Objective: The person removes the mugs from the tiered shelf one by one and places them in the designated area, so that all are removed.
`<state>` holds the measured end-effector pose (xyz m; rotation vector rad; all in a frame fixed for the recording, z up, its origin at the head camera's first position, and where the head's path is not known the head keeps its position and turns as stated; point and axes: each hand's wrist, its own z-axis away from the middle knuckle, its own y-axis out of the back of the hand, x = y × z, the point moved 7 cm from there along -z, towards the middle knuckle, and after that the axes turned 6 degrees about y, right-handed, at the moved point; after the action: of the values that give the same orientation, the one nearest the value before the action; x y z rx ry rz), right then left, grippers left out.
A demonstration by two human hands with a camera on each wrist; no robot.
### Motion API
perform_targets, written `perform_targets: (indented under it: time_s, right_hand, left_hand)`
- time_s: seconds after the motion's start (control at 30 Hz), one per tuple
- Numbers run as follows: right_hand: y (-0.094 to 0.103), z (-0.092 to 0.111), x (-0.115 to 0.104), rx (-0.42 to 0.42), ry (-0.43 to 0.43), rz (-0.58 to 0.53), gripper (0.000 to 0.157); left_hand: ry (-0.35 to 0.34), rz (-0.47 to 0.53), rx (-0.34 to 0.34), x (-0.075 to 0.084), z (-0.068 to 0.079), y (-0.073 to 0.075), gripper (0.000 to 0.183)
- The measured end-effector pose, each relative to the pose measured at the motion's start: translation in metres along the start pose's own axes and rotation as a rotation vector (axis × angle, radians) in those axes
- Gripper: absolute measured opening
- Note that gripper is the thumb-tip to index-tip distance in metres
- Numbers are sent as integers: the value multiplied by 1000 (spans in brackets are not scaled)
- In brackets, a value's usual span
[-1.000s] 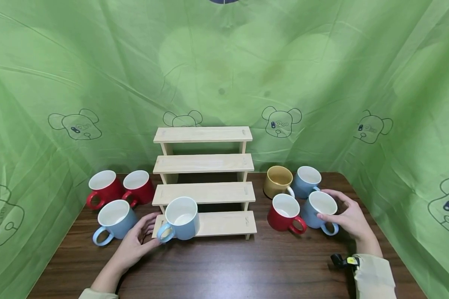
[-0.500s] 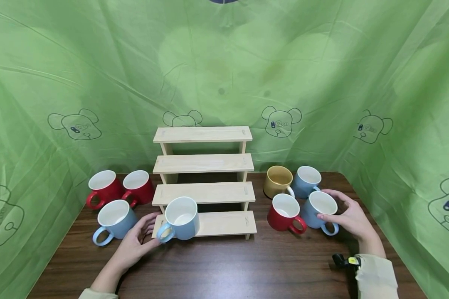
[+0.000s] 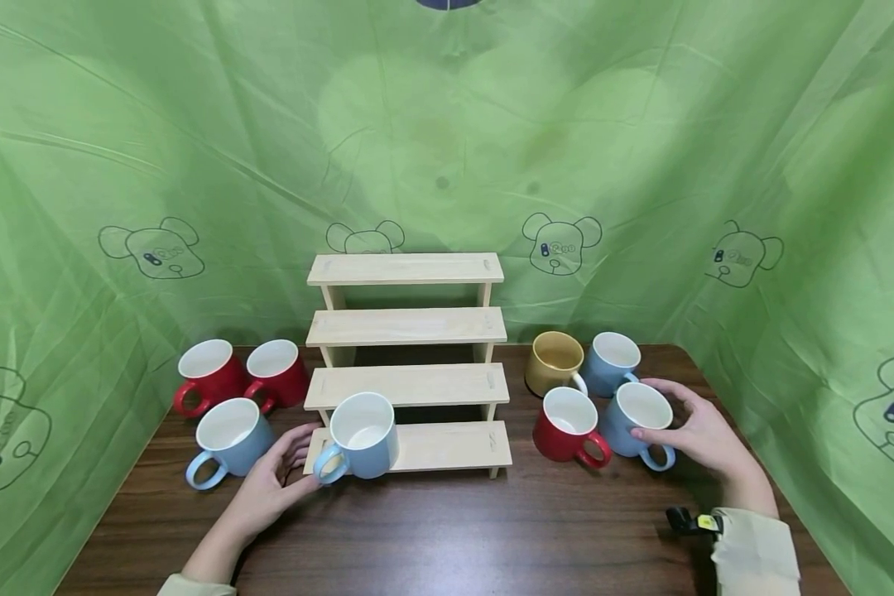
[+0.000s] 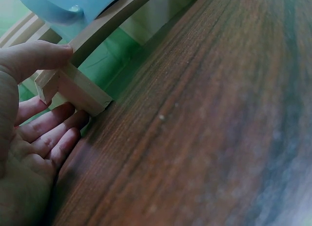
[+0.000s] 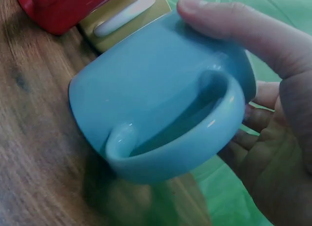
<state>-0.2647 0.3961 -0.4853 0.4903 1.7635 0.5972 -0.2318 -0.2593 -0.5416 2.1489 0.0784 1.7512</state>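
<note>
A wooden stepped display stand [image 3: 410,325] stands in the middle of the table, with a blue mug [image 3: 365,439] upright on the left of its lowest step. My left hand [image 3: 271,488] holds that step's left end, thumb at the front corner [image 4: 68,50] and fingers curled by the end and leg. The mug's handle points toward my thumb. At the right, my right hand [image 3: 689,426] grips another blue mug [image 3: 633,426], thumb near its rim and fingers round the far side. Its handle [image 5: 180,138] faces toward me; in the right wrist view it shows large.
Two red mugs [image 3: 219,385] [image 3: 286,381] and a blue mug [image 3: 242,447] stand left of the stand. A red mug [image 3: 555,439], a yellow mug [image 3: 547,368] and a blue mug [image 3: 607,372] crowd beside my right hand. Green cloth [image 3: 447,165] hangs behind the dark wooden table [image 3: 447,530].
My right forearm and sleeve have shifted slightly to the right, while the right hand stays on its mug. The left hand and the mugs look the same.
</note>
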Motion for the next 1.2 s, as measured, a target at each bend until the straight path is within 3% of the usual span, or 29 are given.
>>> perform_targets:
  time_s: [0.2,0.37,0.53,0.67,0.8,0.93,1.07,1.2]
  right_hand:
    - [5,-3,-20,30,33,90,93]
    - [14,-9,-51,122,108,177,84]
    - [14,-7,-84,199,104,55,72]
    - [1,0,-112,211,169,-66,67]
    - [-22,3,-133,155,208,-129,61]
    - [-51,5,-145,40,217,-150,57]
    - [-79,10,-152,-53,206,-211,61]
    - [-102,12,-161,-88,226,-226,67]
  left_hand:
    - [-1,-2,-1,0,0,-1,68]
    - [-5,2,2,-1,0,-1,69]
    - [1,-9,4,-3,-1,-1,69]
    - [1,-1,-2,-5,-1,0,69]
    - [-10,5,-9,-5,-2,1,70]
    - [-12,2,-8,-5,-2,1,70]
    - [-5,-3,-6,-5,-2,1,70]
    - [-7,-1,-6,-5,-1,1,70]
